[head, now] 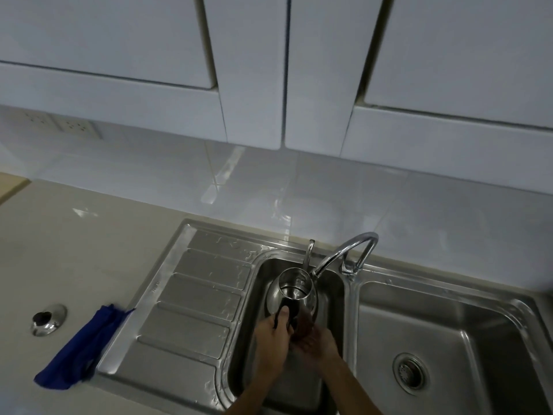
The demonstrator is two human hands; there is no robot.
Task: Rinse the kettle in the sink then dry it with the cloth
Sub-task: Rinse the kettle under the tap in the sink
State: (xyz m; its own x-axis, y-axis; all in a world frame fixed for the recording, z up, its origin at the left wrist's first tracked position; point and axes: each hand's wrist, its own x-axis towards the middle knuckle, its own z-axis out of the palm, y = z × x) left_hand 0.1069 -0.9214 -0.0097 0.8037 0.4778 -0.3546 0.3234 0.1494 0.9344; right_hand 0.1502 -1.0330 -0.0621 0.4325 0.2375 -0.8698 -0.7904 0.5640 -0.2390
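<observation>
A shiny steel kettle (294,290) with an open top and a thin spout pointing away hangs over the small left basin of the sink (335,283), under the curved tap (347,253). My left hand (273,336) grips its black handle from above. My right hand (318,344) cups the kettle's lower side next to the handle. I cannot tell whether water is running. A blue cloth (80,348) lies crumpled on the counter, left of the drainboard.
The ribbed drainboard (194,301) lies left of the small basin, and a larger basin with a drain (410,372) sits to the right. A round metal lid (48,320) rests on the beige counter. White cabinets hang overhead above the tiled wall.
</observation>
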